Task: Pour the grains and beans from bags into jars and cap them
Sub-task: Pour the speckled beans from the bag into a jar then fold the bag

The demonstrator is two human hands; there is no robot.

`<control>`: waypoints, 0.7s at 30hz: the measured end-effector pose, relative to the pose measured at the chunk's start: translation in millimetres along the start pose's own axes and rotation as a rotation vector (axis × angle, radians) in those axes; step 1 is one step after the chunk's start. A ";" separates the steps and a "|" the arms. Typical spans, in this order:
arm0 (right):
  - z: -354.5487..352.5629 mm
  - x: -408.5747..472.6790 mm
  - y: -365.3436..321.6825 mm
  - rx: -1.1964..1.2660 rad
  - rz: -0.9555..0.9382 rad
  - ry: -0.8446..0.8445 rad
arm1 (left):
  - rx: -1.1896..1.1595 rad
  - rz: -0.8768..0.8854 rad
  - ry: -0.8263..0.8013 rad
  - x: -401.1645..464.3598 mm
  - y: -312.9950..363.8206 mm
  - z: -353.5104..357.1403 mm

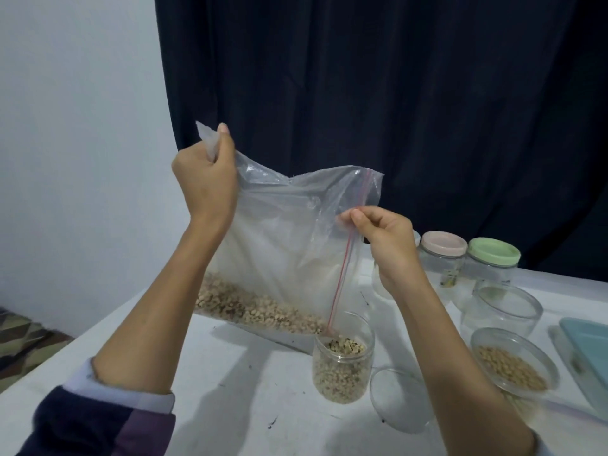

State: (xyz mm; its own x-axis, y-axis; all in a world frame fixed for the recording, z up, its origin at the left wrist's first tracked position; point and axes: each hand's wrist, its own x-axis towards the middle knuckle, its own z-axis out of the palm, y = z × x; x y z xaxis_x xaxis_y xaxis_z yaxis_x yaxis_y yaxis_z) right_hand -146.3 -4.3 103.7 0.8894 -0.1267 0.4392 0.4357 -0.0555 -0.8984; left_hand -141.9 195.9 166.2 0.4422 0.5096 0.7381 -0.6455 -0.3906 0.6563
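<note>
Clear plastic takes centre stage: the zip bag (279, 245) hangs tilted between two raised hands, its red-striped mouth corner angled down into the open jar (343, 357) so the beans (256, 307) can run along the lower fold and funnel out. Up high, the left hand (205, 182) grips the bag's bottom corner in a closed fist, lifting that end to give the slope. Lower and to the right, the right hand (385, 238) pinches the zip edge between thumb and fingertips, seemingly steering the opening. Below the right hand, touching the bag's spout, sits the jar, looking mostly filled. Beyond that hand stand a pink-lidded jar (442, 255) and a green-lidded jar (493, 261), with another part-filled jar (513, 363) just beside its forearm.
</note>
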 end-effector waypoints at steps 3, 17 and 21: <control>0.5 2.6 -0.6 0.017 0.003 0.007 | -0.003 0.006 0.003 0.5 1.4 -2.3; 2.2 14.8 -0.9 0.039 0.030 -0.025 | -0.009 0.029 0.002 -1.5 8.0 -0.5; -3.4 18.8 0.0 0.018 0.046 -0.050 | -0.013 0.023 -0.006 -3.0 7.5 2.1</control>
State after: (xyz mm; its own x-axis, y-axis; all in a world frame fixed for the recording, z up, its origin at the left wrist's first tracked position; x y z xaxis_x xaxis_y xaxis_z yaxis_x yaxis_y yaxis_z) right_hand -130.1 -10.0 111.9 0.9139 -0.0795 0.3980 0.3967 -0.0329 -0.9174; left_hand -146.8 189.8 169.3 0.4308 0.4954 0.7543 -0.6634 -0.3927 0.6369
